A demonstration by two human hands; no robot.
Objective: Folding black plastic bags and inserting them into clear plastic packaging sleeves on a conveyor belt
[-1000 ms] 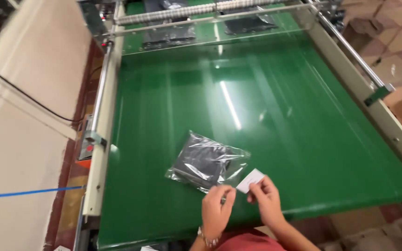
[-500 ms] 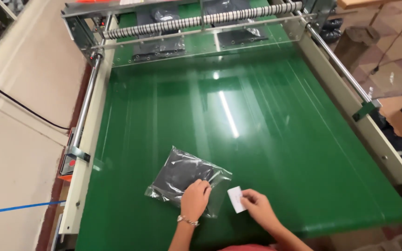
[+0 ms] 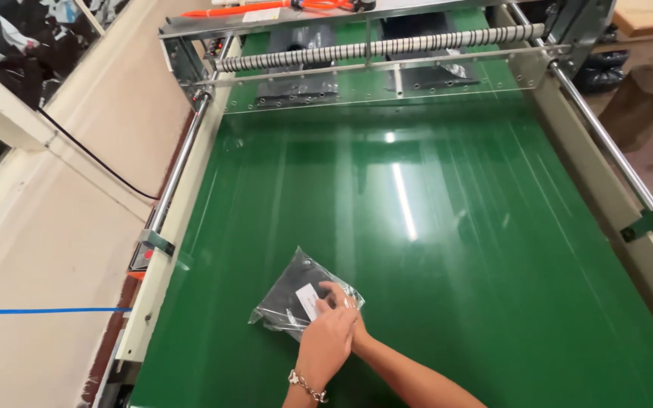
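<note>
Head view: I see the green conveyor belt (image 3: 432, 227) filling the frame, roller bar (image 3: 379, 49) at twelve o'clock. The dark bagged garment (image 3: 285, 302) lies at seven o'clock. My left hand (image 3: 326, 340) presses it flat-fingered; right hand (image 3: 341, 302), fingers narrow, smooths the white label (image 3: 308, 301). I judge slick plastic may slide, skewing it.

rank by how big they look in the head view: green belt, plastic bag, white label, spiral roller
1. green belt
2. spiral roller, though it lies farther off, so unsure
3. plastic bag
4. white label
</note>
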